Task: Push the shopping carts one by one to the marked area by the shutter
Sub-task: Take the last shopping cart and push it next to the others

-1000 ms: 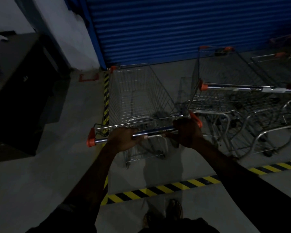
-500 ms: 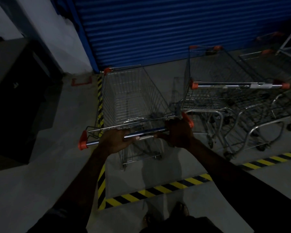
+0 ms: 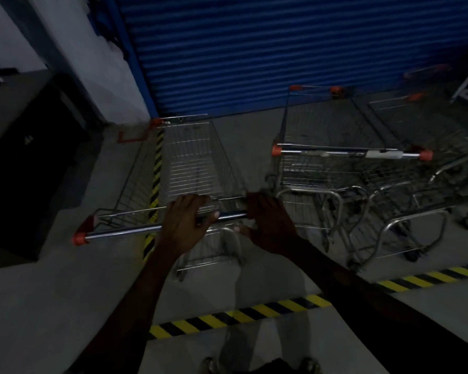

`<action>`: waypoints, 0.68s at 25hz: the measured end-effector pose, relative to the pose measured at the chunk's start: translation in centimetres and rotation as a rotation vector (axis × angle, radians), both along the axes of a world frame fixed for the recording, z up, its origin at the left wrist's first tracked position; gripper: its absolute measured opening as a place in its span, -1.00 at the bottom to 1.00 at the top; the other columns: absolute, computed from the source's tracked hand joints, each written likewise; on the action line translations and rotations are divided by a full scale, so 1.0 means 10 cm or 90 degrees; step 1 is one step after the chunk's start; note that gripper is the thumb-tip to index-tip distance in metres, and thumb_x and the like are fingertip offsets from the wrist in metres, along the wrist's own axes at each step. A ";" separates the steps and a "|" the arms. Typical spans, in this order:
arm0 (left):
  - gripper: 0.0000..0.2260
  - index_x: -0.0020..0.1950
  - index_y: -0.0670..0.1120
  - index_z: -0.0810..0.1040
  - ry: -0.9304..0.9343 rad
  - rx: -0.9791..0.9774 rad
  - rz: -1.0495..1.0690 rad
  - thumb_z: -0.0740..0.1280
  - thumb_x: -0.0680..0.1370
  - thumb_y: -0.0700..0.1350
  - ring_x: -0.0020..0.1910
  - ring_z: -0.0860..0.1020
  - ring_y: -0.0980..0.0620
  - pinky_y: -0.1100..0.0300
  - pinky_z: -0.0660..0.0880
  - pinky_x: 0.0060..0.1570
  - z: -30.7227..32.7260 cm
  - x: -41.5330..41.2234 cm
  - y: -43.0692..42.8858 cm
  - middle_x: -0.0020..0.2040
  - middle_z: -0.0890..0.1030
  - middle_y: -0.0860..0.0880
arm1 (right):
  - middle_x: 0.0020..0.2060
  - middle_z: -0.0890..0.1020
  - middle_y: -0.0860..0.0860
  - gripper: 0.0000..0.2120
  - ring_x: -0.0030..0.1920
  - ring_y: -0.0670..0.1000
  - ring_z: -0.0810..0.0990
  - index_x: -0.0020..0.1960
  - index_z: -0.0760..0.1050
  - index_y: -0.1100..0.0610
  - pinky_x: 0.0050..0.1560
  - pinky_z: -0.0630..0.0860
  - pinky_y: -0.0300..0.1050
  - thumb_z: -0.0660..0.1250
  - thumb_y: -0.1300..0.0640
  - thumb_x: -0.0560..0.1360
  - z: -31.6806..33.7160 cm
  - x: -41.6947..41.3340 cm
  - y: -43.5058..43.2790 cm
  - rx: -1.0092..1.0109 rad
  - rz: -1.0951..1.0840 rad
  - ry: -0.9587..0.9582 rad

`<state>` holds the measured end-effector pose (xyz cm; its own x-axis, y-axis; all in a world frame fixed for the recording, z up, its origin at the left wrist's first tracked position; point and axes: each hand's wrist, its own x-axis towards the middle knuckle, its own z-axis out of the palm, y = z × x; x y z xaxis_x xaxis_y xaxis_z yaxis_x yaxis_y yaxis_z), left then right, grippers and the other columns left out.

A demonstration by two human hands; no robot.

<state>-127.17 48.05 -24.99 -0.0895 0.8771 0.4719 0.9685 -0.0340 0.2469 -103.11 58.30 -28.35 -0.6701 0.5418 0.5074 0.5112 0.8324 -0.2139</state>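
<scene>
Shopping cart [image 3: 192, 168] lengthwise, nose toward the shutter [image 3: 254, 49].

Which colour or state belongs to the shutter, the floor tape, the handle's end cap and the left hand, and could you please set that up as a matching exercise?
Things:
1. shutter
2. floor tape
3. handle end cap
4. left hand

Matches:
A. orange
B. grips the cart handle
C. blue
D. yellow and black stripes

Pairs: 1-C, 2-D, 3-A, 4-B.
</scene>
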 end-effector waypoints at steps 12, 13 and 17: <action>-0.53 0.37 0.07 0.51 0.022 -0.120 -0.052 0.40 0.48 0.09 0.21 0.52 -0.06 0.06 0.33 0.14 0.06 2.08 1.29 0.24 0.58 0.03 | 0.40 0.45 0.17 -0.28 0.38 0.27 0.40 0.46 0.41 0.10 0.28 0.41 0.27 0.20 -0.28 0.41 0.28 1.84 1.26 -0.106 -0.184 -0.102; -0.49 0.42 0.03 0.48 0.020 -0.127 -0.059 0.39 0.48 0.09 0.25 0.51 -0.09 0.06 0.33 0.17 0.08 2.11 1.43 0.28 0.56 -0.01 | 0.44 0.42 0.19 -0.26 0.41 0.28 0.37 0.49 0.38 0.12 0.32 0.38 0.28 0.19 -0.26 0.42 0.27 1.89 1.36 -0.116 -0.204 -0.113; -0.34 0.52 -0.09 0.38 0.053 -0.140 -0.066 0.26 0.48 0.18 0.36 0.42 -0.18 -0.01 0.25 0.28 0.04 2.15 2.06 0.41 0.48 -0.16 | 0.61 0.15 0.21 -0.11 0.58 0.27 0.14 0.65 0.13 0.09 0.45 0.21 0.34 0.39 -0.16 0.43 0.26 2.06 1.79 -0.149 -0.232 -0.226</action>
<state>-105.70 68.69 -24.61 0.0384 0.9620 0.2704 0.9799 -0.0892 0.1785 -82.50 76.22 -25.75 -0.5264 0.8412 0.1233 0.8312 0.5397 -0.1333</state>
